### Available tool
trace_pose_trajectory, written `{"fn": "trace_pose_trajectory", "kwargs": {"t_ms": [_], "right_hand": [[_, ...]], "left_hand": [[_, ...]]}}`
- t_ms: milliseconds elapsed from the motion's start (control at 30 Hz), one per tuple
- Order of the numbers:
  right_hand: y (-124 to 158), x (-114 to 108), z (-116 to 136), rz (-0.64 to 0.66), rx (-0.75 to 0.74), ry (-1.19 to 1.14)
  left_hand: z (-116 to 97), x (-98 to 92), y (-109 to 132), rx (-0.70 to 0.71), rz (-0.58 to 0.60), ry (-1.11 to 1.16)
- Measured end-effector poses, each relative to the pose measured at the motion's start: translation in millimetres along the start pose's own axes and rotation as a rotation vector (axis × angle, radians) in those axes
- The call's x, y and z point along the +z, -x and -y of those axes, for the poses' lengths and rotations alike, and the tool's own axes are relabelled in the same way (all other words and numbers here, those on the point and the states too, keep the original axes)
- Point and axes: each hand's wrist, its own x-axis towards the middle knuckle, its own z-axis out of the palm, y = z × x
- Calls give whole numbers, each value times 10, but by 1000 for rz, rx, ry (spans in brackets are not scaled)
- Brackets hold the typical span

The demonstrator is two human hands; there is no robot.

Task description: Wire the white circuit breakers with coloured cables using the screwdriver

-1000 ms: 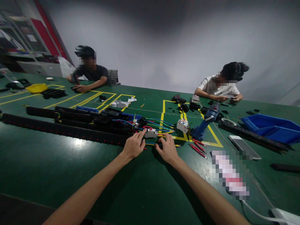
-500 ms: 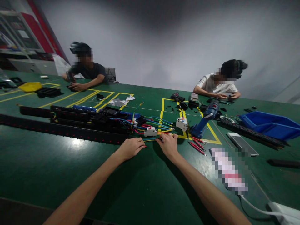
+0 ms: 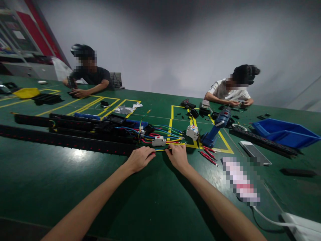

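Close to the end of the long black strip (image 3: 110,147), my left hand (image 3: 140,158) has its fingers closed on thin electrical wires (image 3: 160,150), with a bit of red at the fingertips. My right hand (image 3: 178,155) pinches the same yellow and blue wires a short way to the right, where yellow ends show past the fingers. Just beyond the hands lies a white circuit breaker (image 3: 158,141) with red wires. Behind it, a bundle of blue, green and yellow wires (image 3: 173,130) fans out from the black housings (image 3: 112,124).
Right of the hands are a second white breaker block (image 3: 192,132), a blue cordless drill (image 3: 215,129), red-handled tools (image 3: 208,157), a phone (image 3: 254,153) and a blue bin (image 3: 283,132). A white cable (image 3: 268,219) runs along the near right. Two people sit across the green table.
My view has shifted slightly, so most things sit a little further left. The left fingertips and the red bit have risen slightly; both hands stay on the wires.
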Motion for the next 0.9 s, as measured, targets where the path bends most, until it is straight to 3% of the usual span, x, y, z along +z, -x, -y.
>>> {"fn": "trace_pose_trajectory", "kwargs": {"t_ms": [167, 500, 733, 900], "right_hand": [[1, 12, -18, -2, 5, -16], [-39, -58, -63, -74, 40, -83], [-149, -66, -675, -328, 202, 157], [-139, 85, -930, -356, 297, 219]], "left_hand": [[19, -23, 1, 33, 35, 8], [-32, -47, -21, 36, -2, -11], [-21, -52, -26, 24, 5, 21], [-20, -67, -35, 0, 34, 69]]}}
